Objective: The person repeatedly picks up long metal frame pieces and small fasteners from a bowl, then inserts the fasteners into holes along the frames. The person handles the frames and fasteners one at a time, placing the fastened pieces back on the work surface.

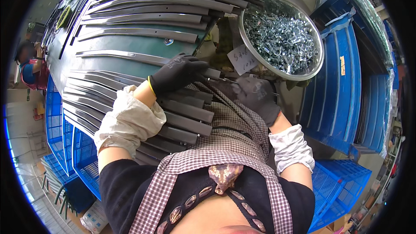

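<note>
A long dark grey trim strip (125, 56) lies across the green table, its right end reaching past the table edge. My left hand (180, 73), in a black glove, is closed around that strip close to its right end. My right hand (258, 95), in a dark grey glove, is closed just beyond the end. From its fingers a thin metal piece (223, 79) points toward the strip; its kind is not clear. Nearer my body, more strips (186, 119) lie side by side, some with small metal clips at their ends.
Several strips (143, 17) lie in rows on the far part of the green table (104, 45). A round basin (318, 67) of small metal clips stands at the right, beside a handwritten card (242, 60). Blue bins (331, 78) and crates (86, 156) flank me. Another person (32, 67) is at far left.
</note>
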